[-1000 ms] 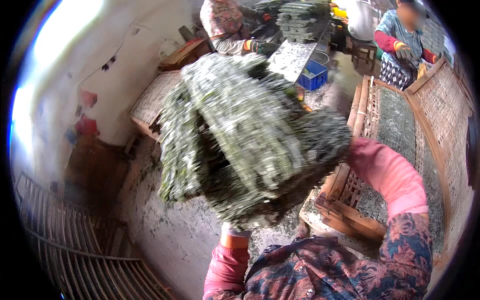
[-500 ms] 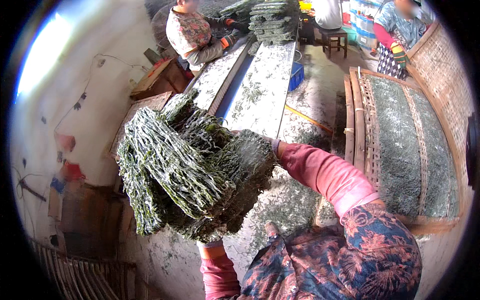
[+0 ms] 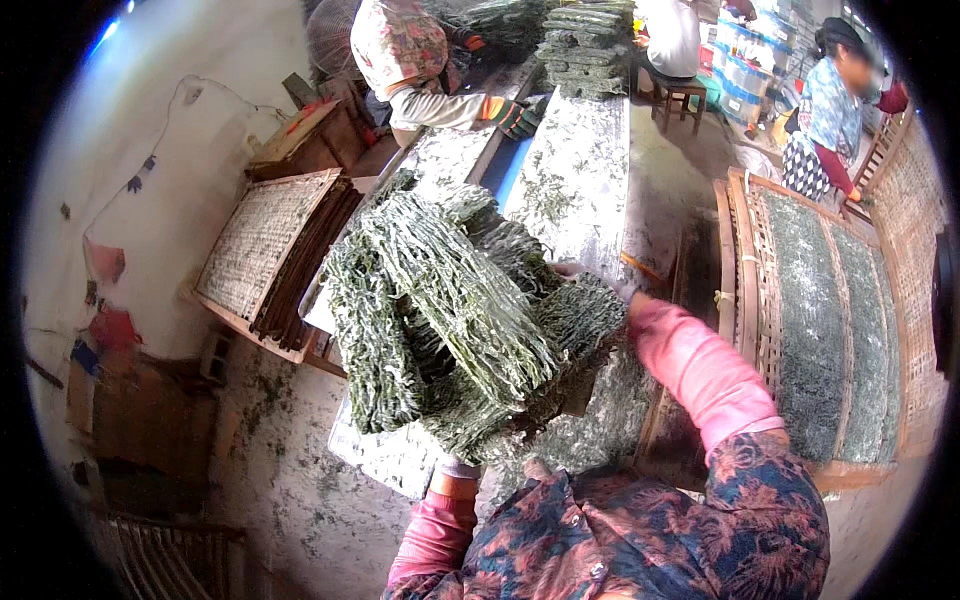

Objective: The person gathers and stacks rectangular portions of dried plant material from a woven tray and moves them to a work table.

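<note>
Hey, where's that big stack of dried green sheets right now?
In the head view, the stack of dried green sheets sits centre frame, carried above the long table, with the bamboo drying frames to its right.

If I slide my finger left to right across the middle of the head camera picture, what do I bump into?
Stack of woven bamboo mats in a wooden frame → big dark green bundle of dried seaweed sheets → pink sleeve → long bamboo tray spread with green seaweed.

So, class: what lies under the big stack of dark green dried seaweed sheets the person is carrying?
Under the stack of dark green seaweed sheets shows a long speckled grey table, and the left hand at its lower edge. The stack covers the right hand.
</note>
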`<state>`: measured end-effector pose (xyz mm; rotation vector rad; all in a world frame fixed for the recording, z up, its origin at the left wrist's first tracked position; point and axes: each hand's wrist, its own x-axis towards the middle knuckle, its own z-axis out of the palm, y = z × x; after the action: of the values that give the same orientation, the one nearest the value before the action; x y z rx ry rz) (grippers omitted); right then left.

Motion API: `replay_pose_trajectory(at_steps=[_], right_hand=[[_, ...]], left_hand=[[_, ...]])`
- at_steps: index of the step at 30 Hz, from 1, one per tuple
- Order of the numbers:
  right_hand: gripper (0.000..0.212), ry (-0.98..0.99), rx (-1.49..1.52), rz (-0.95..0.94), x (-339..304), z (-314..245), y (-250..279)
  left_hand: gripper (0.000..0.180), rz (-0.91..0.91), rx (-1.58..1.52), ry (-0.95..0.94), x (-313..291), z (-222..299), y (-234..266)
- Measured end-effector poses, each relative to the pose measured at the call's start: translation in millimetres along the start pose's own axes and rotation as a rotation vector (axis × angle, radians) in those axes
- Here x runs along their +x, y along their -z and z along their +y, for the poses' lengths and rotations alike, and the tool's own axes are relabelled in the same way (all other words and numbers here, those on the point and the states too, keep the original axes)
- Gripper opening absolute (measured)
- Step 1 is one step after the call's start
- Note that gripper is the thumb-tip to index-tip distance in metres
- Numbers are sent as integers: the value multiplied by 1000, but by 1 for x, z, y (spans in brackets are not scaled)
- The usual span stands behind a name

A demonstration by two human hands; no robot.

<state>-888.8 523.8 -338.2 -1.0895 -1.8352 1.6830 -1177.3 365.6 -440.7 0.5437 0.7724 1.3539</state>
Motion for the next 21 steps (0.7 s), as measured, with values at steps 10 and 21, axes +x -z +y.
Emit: replay_pose_trajectory(at_steps=[10,21], right_hand=[[91,735,-889,380,-53,-231,-54],[97,745,-957,309,-57,-188,-41]], left_hand=[[35,174,-144,-150,0,-4,-60],[41,116,-99,-246,25,-22,-37]])
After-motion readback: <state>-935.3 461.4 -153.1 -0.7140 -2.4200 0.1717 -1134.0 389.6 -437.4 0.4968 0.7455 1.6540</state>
